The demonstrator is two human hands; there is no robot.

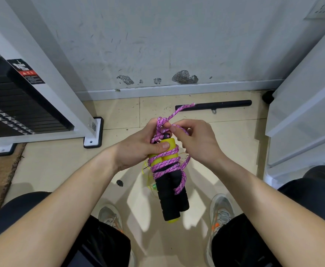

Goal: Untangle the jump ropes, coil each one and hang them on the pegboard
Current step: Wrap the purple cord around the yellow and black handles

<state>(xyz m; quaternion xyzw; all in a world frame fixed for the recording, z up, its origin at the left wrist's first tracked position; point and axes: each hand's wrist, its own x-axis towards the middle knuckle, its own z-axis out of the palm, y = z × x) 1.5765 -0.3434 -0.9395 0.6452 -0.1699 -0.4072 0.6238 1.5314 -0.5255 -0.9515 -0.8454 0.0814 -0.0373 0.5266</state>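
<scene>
At the left edge of the frame stands a weight stack (13, 105). Just left of centre, our left hand (138, 145) grips the 2 foam handles (170, 193), with the thumb pressed on a yellow collar. Below it, a thin yellow rope (145, 171) lies on the floor, not yet coiled. At centre frame the pink rope (165, 166) winds around both handles in several turns. Its loose end (182, 108) sticks up toward the black bar (225, 104). Right of centre, our right hand (198, 143) pinches a strand at the top. We judge the wrap needs locking: pull the end snug through the top loop while the left thumb pins the turns.
</scene>
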